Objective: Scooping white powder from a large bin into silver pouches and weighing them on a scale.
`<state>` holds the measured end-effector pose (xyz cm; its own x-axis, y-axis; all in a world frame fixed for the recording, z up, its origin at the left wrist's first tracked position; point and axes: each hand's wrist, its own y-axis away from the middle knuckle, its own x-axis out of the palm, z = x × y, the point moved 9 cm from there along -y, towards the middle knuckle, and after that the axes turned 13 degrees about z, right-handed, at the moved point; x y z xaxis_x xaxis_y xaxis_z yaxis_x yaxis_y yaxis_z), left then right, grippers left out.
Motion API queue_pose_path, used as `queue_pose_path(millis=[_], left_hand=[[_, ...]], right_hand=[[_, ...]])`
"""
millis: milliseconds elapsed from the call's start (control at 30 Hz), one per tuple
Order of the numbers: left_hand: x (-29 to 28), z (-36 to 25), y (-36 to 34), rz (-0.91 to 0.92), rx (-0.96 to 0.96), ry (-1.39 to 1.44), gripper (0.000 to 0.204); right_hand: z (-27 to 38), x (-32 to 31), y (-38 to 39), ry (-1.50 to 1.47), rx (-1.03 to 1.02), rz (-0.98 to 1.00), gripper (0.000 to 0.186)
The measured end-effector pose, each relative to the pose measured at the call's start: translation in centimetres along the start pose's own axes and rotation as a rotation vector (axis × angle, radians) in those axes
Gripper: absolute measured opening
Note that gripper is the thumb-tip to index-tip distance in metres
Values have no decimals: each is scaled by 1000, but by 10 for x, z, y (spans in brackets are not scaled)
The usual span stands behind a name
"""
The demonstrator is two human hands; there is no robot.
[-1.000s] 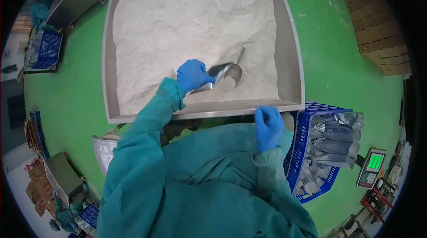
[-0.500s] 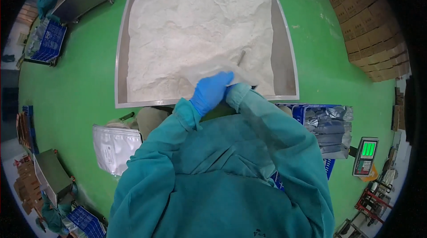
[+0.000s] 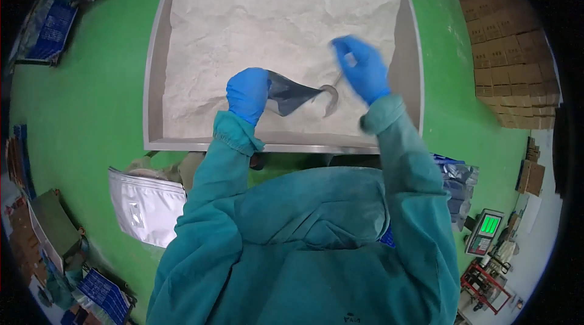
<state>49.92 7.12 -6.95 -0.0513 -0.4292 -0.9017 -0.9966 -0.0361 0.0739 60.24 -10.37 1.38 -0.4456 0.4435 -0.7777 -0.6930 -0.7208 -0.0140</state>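
Observation:
A dark grey, shiny foil pouch (image 3: 293,95) hangs sideways from my left hand (image 3: 248,95), whose blue-gloved fingers are closed on one end. It is above the near part of a wide metal tray (image 3: 413,69) filled with off-white powder (image 3: 261,15). My right hand (image 3: 363,69), gloved in blue and smeared by motion, hovers over the powder to the right. Its fingers are curved with a gap between them, and nothing shows in them. Just below it, a metal scoop (image 3: 330,101) rests in the powder beside the pouch's tip, its handle pointing up toward that hand.
A large silver pouch (image 3: 148,206) lies left of my lap. Grey pouches (image 3: 460,185) fill a blue crate at my right, near a scale display (image 3: 485,232). Cardboard boxes (image 3: 511,63) are stacked far right. Other carts and blue crates (image 3: 53,31) stand left.
My hands, close together before, are now apart: the right has moved right and up, the left leftward with the dark pouch now showing. The scoop's bowl has come into sight. The view has shifted.

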Motion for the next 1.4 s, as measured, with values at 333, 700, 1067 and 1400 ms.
queue_pose_path(millis=[333,700,1067,1400], left_hand=[[-8,23,-13,135,-197,154,23],[2,23,-8,128,-147,376,24],[28,2,36,34,8,299,28],[19,-30,73,158,70,580,32]], right_hand=[[-276,214,32,919,48,808,30],[-234,173,96,668,565,950,37],[-186,10,171,292,804,460,46],[-161,-65,283,-171,797,142,33]])
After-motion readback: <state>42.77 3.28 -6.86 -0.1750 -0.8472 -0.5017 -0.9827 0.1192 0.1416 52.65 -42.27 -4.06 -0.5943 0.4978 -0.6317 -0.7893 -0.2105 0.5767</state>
